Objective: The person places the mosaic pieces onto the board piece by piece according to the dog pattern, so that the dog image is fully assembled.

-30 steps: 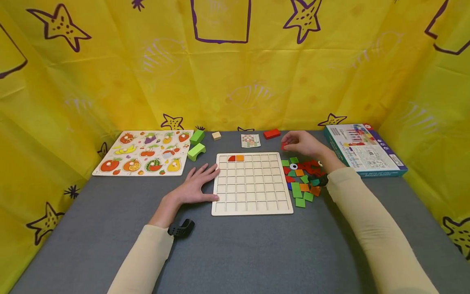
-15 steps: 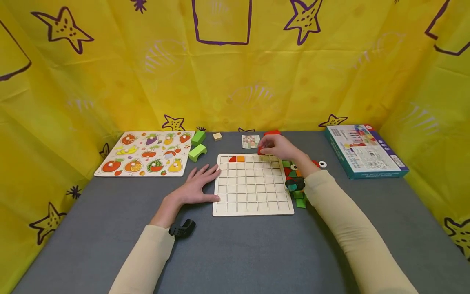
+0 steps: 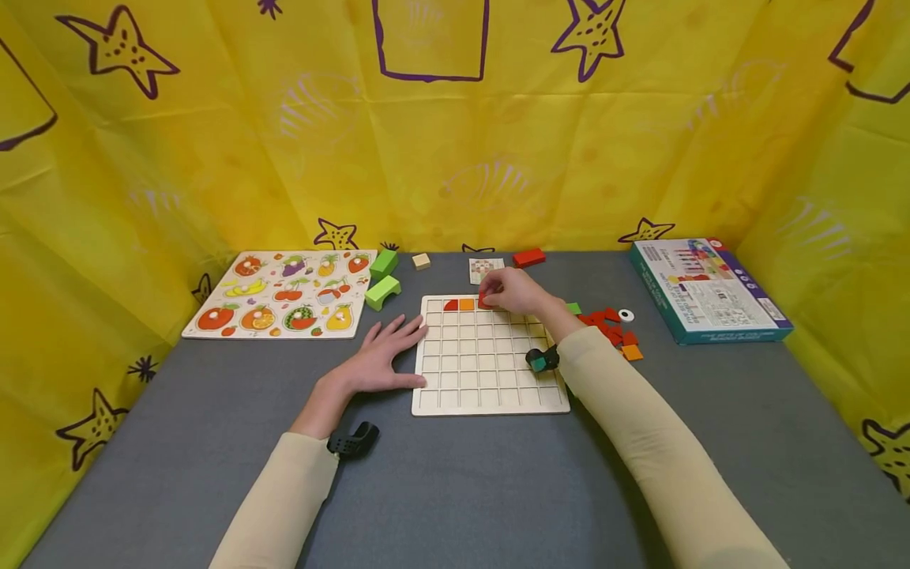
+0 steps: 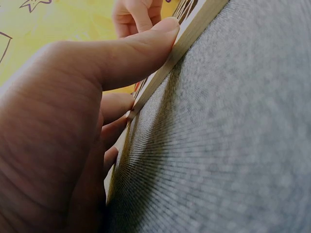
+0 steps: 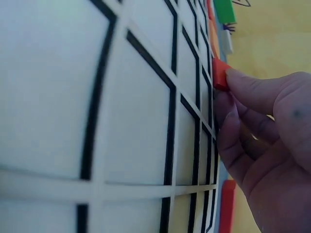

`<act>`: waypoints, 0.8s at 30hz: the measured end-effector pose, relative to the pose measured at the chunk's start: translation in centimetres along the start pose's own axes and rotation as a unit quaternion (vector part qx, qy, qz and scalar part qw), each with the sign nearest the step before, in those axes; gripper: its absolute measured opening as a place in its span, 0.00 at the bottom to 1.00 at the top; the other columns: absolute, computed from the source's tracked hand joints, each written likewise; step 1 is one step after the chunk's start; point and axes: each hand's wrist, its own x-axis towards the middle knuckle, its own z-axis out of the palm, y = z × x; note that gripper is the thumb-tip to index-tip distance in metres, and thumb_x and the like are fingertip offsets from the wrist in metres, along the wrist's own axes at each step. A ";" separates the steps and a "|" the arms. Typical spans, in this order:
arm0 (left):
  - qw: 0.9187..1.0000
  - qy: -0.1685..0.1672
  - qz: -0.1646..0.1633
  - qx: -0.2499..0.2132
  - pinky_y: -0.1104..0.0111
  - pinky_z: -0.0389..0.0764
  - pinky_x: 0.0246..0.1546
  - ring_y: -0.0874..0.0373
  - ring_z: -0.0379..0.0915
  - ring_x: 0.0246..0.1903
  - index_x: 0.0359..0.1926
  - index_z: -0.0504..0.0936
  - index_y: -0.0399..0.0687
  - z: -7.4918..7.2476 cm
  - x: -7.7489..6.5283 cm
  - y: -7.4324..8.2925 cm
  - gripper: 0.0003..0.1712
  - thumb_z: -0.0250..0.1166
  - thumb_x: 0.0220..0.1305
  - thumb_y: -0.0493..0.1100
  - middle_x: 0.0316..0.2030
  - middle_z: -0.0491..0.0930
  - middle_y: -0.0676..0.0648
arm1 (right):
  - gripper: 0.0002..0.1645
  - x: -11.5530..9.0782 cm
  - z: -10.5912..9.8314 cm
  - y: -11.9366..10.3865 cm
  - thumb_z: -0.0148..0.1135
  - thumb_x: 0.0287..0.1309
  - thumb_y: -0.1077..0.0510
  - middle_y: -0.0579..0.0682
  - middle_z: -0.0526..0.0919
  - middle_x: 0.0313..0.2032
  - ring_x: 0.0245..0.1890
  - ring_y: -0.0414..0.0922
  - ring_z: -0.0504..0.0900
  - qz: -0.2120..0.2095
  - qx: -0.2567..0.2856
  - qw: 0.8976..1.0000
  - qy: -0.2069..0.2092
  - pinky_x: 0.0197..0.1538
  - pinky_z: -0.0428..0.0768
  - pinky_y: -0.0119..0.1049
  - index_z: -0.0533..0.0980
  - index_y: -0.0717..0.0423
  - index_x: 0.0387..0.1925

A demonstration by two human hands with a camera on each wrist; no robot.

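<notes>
A pale wooden grid board (image 3: 490, 356) lies on the grey table. In its far row sit a red tile (image 3: 451, 305) with a curved edge and an orange square tile (image 3: 466, 304). My right hand (image 3: 517, 291) pinches a small red tile (image 5: 220, 74) between thumb and fingers at the far row, just right of the orange one. Spread out, my left hand (image 3: 384, 359) rests against the board's left edge, with the thumb tip (image 4: 167, 25) on the rim. The right forearm hides part of the tile pile.
Several loose red tiles (image 3: 604, 325) lie right of the board. A small picture card (image 3: 485, 269) and a red block (image 3: 529, 258) are behind it. Green blocks (image 3: 384, 292) and a fruit puzzle (image 3: 273, 296) stand left; a box (image 3: 711, 292) lies far right.
My right hand has carried the red tile leftward from beside the pile to the board's far row, next to the orange tile. The left hand has stayed in place.
</notes>
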 end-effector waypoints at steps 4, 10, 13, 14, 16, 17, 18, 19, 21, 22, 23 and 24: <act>1.000 0.000 0.001 -0.001 0.41 0.31 0.70 0.41 0.33 0.77 0.79 0.56 0.46 0.0 0.1 0.0 0.55 0.71 0.60 0.62 0.79 0.47 0.46 | 0.06 0.2 0.3 -0.1 0.67 0.65 0.63 0.53 0.83 0.38 0.39 0.50 0.77 0.002 -0.021 1.000 0.002 0.48 0.77 0.41 0.82 0.60 0.42; 1.000 0.002 0.004 -0.002 0.40 0.31 0.70 0.41 0.33 0.77 0.79 0.56 0.46 0.0 0.0 -0.1 0.55 0.71 0.60 0.62 0.79 0.47 0.46 | 0.06 0.2 0.7 -0.5 0.67 0.66 0.60 0.52 0.84 0.38 0.39 0.50 0.77 0.007 -0.053 0.999 -0.001 0.47 0.77 0.40 0.83 0.59 0.41; 1.000 0.001 0.004 -0.002 0.40 0.31 0.70 0.41 0.33 0.77 0.79 0.56 0.46 0.1 0.0 -0.1 0.55 0.71 0.60 0.62 0.79 0.47 0.46 | 0.07 0.1 0.8 -0.8 0.67 0.66 0.61 0.53 0.84 0.38 0.38 0.50 0.78 0.007 -0.065 0.998 -0.003 0.47 0.78 0.40 0.83 0.60 0.42; 1.000 0.000 0.003 -0.001 0.40 0.31 0.70 0.41 0.33 0.77 0.79 0.56 0.47 0.1 0.0 -0.1 0.55 0.71 0.60 0.62 0.79 0.47 0.46 | 0.07 0.1 0.8 -0.9 0.67 0.66 0.61 0.53 0.84 0.38 0.38 0.50 0.78 0.008 -0.068 0.998 -0.004 0.46 0.78 0.40 0.82 0.61 0.43; 1.000 -0.002 0.002 -0.001 0.40 0.31 0.70 0.41 0.33 0.77 0.79 0.56 0.47 0.1 0.0 0.0 0.55 0.70 0.60 0.63 0.79 0.47 0.46 | 0.07 0.1 0.8 -1.0 0.67 0.66 0.61 0.52 0.84 0.38 0.37 0.49 0.78 0.008 -0.075 0.997 -0.006 0.46 0.78 0.40 0.82 0.61 0.42; 1.000 -0.002 0.002 -0.001 0.40 0.31 0.70 0.41 0.33 0.77 0.79 0.56 0.47 0.1 0.0 0.0 0.55 0.70 0.60 0.63 0.79 0.47 0.46 | 0.06 0.1 0.8 -1.1 0.66 0.66 0.61 0.52 0.84 0.37 0.37 0.49 0.78 0.008 -0.078 0.997 -0.008 0.46 0.78 0.40 0.82 0.61 0.42; 1.000 -0.002 0.001 -0.002 0.40 0.31 0.70 0.41 0.33 0.77 0.79 0.56 0.47 0.1 0.0 0.0 0.55 0.70 0.60 0.63 0.79 0.47 0.46 | 0.06 0.1 0.8 -1.1 0.66 0.66 0.61 0.52 0.84 0.37 0.37 0.49 0.78 0.010 -0.079 0.997 -0.008 0.46 0.78 0.40 0.82 0.60 0.42; 1.000 -0.001 0.001 -0.002 0.40 0.31 0.70 0.41 0.33 0.77 0.79 0.56 0.47 0.0 0.0 0.0 0.55 0.70 0.60 0.63 0.79 0.47 0.46 | 0.05 0.1 0.8 -1.2 0.66 0.66 0.61 0.52 0.84 0.37 0.37 0.49 0.78 0.011 -0.079 0.997 -0.009 0.45 0.78 0.40 0.83 0.60 0.41; 1.000 0.000 0.001 -0.004 0.40 0.31 0.70 0.41 0.33 0.77 0.79 0.56 0.46 0.0 -0.1 0.1 0.55 0.70 0.60 0.63 0.79 0.48 0.46 | 0.05 0.1 0.8 -1.3 0.66 0.66 0.62 0.52 0.84 0.37 0.37 0.49 0.77 0.011 -0.080 0.997 -0.012 0.45 0.78 0.40 0.83 0.60 0.41; 1.000 0.000 0.001 -0.005 0.40 0.31 0.70 0.41 0.33 0.77 0.79 0.56 0.46 -0.1 -0.1 0.1 0.55 0.71 0.60 0.62 0.79 0.48 0.45 | 0.05 0.1 0.8 -1.3 0.66 0.66 0.62 0.52 0.84 0.37 0.37 0.49 0.77 0.011 -0.080 0.997 -0.013 0.45 0.78 0.40 0.83 0.60 0.40; 1.000 0.001 0.002 -0.005 0.40 0.31 0.70 0.41 0.33 0.77 0.79 0.56 0.46 -0.1 -0.1 0.1 0.55 0.71 0.60 0.62 0.79 0.48 0.45 | 0.05 0.1 0.7 -1.3 0.66 0.66 0.62 0.52 0.84 0.37 0.37 0.49 0.77 0.010 -0.078 0.997 -0.013 0.45 0.78 0.40 0.83 0.60 0.40; 1.000 0.000 0.002 -0.005 0.40 0.31 0.70 0.41 0.33 0.77 0.79 0.56 0.46 -0.1 -0.1 0.2 0.55 0.71 0.60 0.62 0.79 0.48 0.46 | 0.05 0.1 0.6 -1.3 0.66 0.66 0.62 0.52 0.84 0.37 0.37 0.49 0.77 0.009 -0.076 0.997 -0.013 0.45 0.78 0.40 0.83 0.60 0.40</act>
